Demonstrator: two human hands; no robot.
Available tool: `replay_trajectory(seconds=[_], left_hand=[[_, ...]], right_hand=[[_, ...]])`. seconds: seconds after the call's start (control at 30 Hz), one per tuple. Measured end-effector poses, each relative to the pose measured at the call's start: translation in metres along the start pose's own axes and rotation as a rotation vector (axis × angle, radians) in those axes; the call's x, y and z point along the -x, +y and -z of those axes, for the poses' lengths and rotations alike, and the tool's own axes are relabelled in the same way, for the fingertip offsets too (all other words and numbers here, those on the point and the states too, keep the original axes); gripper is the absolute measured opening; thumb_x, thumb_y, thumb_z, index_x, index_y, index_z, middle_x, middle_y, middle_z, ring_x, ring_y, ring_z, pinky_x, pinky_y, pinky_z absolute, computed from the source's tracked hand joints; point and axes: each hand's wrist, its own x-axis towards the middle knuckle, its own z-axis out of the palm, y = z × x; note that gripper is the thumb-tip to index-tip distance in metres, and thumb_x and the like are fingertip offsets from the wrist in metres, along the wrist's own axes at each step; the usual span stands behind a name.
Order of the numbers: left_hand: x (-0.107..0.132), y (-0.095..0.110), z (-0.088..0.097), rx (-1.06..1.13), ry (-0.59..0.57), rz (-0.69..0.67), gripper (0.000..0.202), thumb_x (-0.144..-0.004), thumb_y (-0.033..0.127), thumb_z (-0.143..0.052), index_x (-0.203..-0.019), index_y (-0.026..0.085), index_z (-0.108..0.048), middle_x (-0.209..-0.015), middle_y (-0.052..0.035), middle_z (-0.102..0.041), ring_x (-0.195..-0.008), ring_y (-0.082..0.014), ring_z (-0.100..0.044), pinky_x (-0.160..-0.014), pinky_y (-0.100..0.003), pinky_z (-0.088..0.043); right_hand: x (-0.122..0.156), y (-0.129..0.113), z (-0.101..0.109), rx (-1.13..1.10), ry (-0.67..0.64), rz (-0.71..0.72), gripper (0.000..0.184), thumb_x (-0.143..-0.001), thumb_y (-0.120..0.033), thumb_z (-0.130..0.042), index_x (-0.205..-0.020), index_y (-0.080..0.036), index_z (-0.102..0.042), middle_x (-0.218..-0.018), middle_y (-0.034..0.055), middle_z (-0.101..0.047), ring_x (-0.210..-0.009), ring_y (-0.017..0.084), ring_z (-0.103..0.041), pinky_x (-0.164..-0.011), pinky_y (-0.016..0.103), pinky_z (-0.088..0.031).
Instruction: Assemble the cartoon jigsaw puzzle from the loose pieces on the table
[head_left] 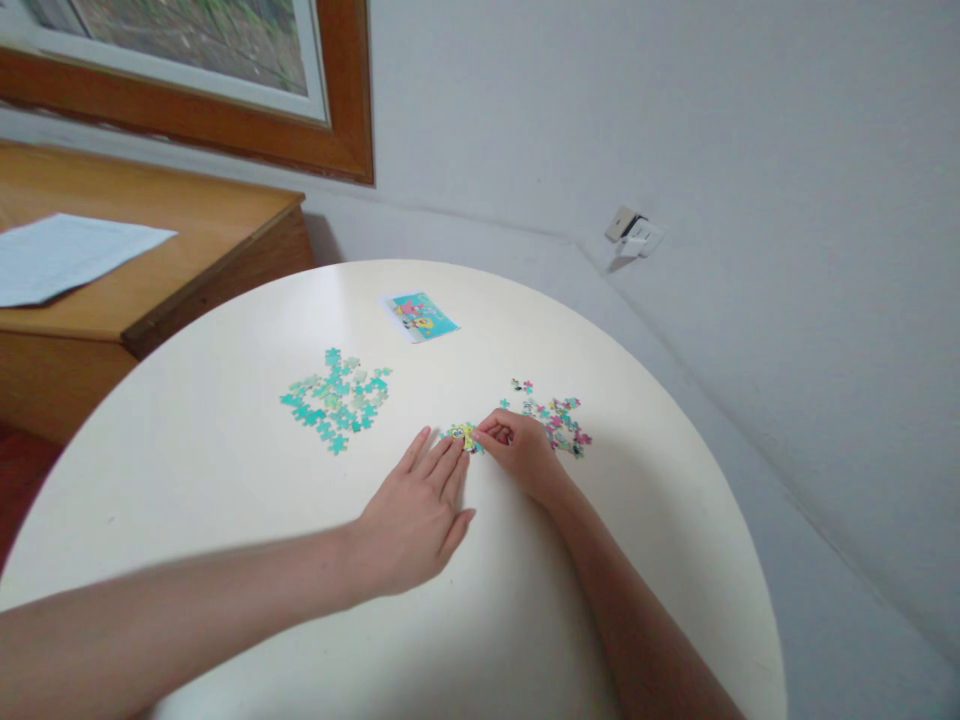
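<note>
Here, white table (202, 460) beside wall (750, 150); left hand (412, 515) spread at puzzle (460, 433), right hand (523, 452) pinched together.

Soft light casts a faint sheen and blurry-edged shadows on the white table (210, 470).

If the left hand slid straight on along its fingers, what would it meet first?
The small cluster of mostly yellow puzzle pieces just ahead of the left hand; it may already be touching them, though contact is hard to judge.
</note>
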Motion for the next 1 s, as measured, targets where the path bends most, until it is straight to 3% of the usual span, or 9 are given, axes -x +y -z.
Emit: replay_trajectory(seconds=[1.0], left_hand=[[0.0001, -0.0005, 0.0006, -0.001, 0.002, -0.004, 0.053, -0.094, 0.037, -0.032, -0.129, 0.002, -0.050, -0.135, -0.0195, -0.048, -0.128, -0.0301, -0.043, -0.110, -0.047, -0.019]], right_hand=[[0.0006, -0.0022, -0.0010, 0.050, 0.000, -0.010, 0.006, -0.071, -0.022, -0.062, -0.065, -0.019, -0.061, -0.054, -0.0037, -0.058, -0.050, 0.009, -0.048, -0.052, 0.021, -0.038]])
